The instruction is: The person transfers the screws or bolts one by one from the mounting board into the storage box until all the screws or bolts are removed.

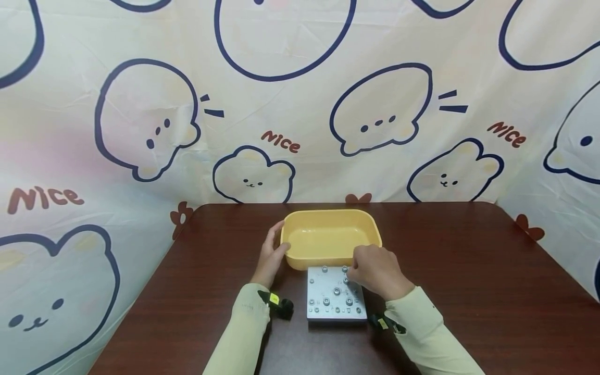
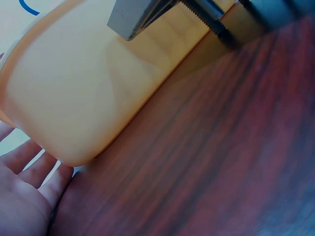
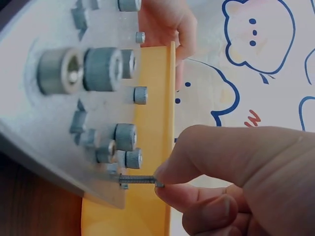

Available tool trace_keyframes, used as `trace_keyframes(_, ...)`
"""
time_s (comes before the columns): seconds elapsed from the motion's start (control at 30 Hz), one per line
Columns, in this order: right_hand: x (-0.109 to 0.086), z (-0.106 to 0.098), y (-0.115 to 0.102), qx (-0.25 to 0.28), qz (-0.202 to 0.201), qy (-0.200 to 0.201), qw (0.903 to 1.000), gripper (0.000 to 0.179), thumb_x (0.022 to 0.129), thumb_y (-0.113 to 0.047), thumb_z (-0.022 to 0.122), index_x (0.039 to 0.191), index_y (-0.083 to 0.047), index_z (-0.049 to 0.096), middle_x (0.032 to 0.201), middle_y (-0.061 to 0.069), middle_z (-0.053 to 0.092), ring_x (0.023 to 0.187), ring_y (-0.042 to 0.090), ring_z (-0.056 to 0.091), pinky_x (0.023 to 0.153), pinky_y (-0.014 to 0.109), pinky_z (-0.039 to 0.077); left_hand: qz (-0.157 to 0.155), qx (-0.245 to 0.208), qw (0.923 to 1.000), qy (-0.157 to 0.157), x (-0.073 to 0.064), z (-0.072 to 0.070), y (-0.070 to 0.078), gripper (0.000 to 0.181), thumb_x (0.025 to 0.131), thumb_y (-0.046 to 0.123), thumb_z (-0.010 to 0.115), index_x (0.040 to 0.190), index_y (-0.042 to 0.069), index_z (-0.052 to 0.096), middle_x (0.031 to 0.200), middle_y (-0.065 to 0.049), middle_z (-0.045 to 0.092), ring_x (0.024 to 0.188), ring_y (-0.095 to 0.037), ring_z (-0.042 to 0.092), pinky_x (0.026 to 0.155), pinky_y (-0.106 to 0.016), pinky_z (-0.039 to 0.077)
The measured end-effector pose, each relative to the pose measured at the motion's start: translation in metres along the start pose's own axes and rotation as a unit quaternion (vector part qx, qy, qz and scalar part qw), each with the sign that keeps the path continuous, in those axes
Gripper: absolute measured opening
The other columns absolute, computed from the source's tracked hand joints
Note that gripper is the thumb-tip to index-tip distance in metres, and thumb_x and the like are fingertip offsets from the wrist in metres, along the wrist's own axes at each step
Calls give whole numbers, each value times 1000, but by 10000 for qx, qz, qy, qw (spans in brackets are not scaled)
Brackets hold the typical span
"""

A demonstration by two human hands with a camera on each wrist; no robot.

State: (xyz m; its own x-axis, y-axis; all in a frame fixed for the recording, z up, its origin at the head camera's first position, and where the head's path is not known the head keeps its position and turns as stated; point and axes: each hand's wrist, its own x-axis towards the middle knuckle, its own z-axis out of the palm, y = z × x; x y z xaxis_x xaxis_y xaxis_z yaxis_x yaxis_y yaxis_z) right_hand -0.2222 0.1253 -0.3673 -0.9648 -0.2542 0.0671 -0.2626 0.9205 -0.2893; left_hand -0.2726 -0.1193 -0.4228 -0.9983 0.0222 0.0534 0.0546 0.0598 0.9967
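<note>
In the head view a silver metal plate (image 1: 323, 289) with several socket-head screws standing in its top lies in front of a shallow yellow plastic tub (image 1: 300, 261). My right hand (image 1: 377, 268) is over the plate's far right corner. Thumb and index finger pinch a small screw (image 3: 138, 179) by its head, its threaded tip at the plate's surface, as the right wrist view shows. My left hand (image 1: 272, 255) holds the tub's left end, thumb over the rim and fingers along the outside. In the left wrist view those fingers (image 2: 42, 169) lie around the tub's corner.
The dark brown wooden table (image 1: 201, 312) carries the plate and tub. Behind and beside it hangs a pale cloth (image 1: 304, 114) with cartoon bears. Black wrist cameras (image 1: 283, 308) are strapped at the cuffs. Screw shanks (image 2: 206, 19) stick out under the plate.
</note>
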Motion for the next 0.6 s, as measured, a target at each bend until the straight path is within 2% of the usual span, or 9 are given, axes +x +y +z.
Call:
trace_keyframes(0.23, -1, -4, 0, 23, -81, 119, 9999, 25, 78, -16, 69, 56, -17, 57, 50, -1, 48, 49, 16, 47, 44, 27, 39, 16, 32, 10000, 58, 1, 1, 1, 65, 91, 7, 54, 151, 16, 29, 155, -2, 32, 141, -22, 30, 113, -40, 29)
trace_keyframes(0.47, -3, -9, 2, 109, -65, 217, 9997, 25, 79, -16, 68, 57, -17, 57, 51, -1, 48, 47, 16, 46, 43, 26, 38, -163, -50, 9998, 83, 20, -1, -24, 68, 90, 9, 56, 151, 23, 29, 154, 3, 31, 141, -19, 30, 112, -39, 29)
trace_keyframes(0.6, -4, -13, 3, 146, -53, 336, 9993, 19, 78, -15, 68, 61, -15, 60, 52, -1, 48, 48, 15, 46, 43, 26, 39, -89, -88, 9998, 138, 23, 0, -32, 68, 89, 9, 56, 150, 27, 31, 153, 5, 33, 140, -18, 31, 112, -40, 30)
